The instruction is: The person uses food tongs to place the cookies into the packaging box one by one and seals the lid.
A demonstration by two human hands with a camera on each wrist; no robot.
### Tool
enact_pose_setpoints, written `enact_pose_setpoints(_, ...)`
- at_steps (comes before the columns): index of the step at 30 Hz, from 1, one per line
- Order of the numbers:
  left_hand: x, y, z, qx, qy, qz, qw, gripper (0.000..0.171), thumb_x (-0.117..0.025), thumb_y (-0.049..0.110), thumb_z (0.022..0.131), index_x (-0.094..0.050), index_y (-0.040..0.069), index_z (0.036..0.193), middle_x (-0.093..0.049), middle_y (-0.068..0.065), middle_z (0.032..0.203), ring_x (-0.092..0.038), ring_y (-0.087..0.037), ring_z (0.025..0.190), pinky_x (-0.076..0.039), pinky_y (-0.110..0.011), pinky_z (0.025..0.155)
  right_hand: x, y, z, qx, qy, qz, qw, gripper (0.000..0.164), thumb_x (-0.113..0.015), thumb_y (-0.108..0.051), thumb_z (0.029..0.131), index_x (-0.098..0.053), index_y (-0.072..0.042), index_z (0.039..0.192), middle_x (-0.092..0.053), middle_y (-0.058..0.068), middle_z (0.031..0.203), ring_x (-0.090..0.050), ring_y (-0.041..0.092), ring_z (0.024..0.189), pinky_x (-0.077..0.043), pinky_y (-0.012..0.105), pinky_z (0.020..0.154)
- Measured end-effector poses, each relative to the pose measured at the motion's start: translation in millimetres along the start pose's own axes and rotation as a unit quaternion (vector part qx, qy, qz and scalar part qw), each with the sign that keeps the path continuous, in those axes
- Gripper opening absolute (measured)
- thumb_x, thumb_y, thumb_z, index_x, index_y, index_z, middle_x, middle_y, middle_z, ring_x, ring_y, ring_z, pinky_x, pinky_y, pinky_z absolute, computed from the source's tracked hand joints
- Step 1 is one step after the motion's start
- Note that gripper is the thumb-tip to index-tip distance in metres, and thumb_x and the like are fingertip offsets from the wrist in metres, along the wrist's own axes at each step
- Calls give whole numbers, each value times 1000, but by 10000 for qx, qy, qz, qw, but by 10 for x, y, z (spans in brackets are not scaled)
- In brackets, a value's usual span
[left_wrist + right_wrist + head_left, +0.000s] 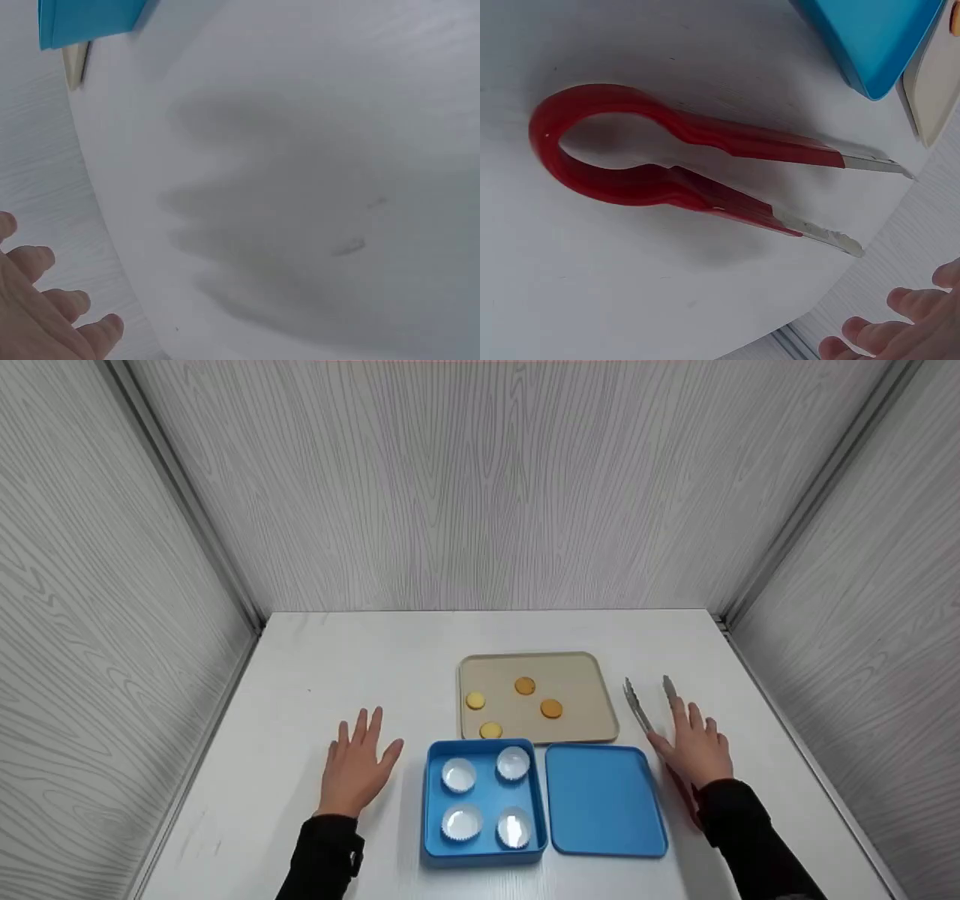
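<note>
Hovering well off the edge of the box (486, 795), the left hand (355, 771) spreads its fingers; the right hand (699, 748), fingers apart, overhangs tongs (742, 142).

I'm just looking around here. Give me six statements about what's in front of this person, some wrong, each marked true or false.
1. The blue box holds four white cups. True.
2. The beige tray holds six round pieces. False: it holds four.
3. The tongs have red handles. True.
4. The right hand grips the tongs. False: it holds nothing.
5. The blue lid lies to the right of the blue box. True.
6. The left hand is holding a white cup. False: it is empty, fingers spread.
</note>
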State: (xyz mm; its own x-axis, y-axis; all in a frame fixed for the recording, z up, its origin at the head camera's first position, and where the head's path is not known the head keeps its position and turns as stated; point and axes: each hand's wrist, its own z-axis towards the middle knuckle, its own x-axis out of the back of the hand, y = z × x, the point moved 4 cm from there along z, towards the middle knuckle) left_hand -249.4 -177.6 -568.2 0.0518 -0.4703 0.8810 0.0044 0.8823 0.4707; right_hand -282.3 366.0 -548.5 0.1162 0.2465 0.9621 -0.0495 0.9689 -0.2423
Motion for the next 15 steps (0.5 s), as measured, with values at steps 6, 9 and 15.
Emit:
enact_pose_setpoints(6,-252,97,-189,459,-366,-920,9940,80,-42,57,106,-17,9,165,-18,-19,169,-12,-45,155,-18,-61,124,-38,67,-106,-51,51,13,10000,84,-68,-42,97,-30,8,153,-45,42,138,-46,65,118,-42,75,90)
enact_pose_setpoints(9,-405,152,-321,835,-654,-1453,9837,80,-40,57,106,-15,11,165,-17,-18,170,-11,-42,156,-17,-60,124,-101,122,-150,-109,-34,-35,9999,85,-68,-42,97,-31,10,152,-48,42,132,-49,64,115,-44,74,89)
enact_pose_setpoints(15,-650,282,-532,1464,-983,-2319,9566,78,-42,54,106,-14,11,166,-16,-20,169,-10,-43,156,-14,-63,123,-222,230,-257,-294,-438,-187,9984,88,-65,-46,97,-30,14,151,-48,44,128,-50,63,114,-45,73,88)
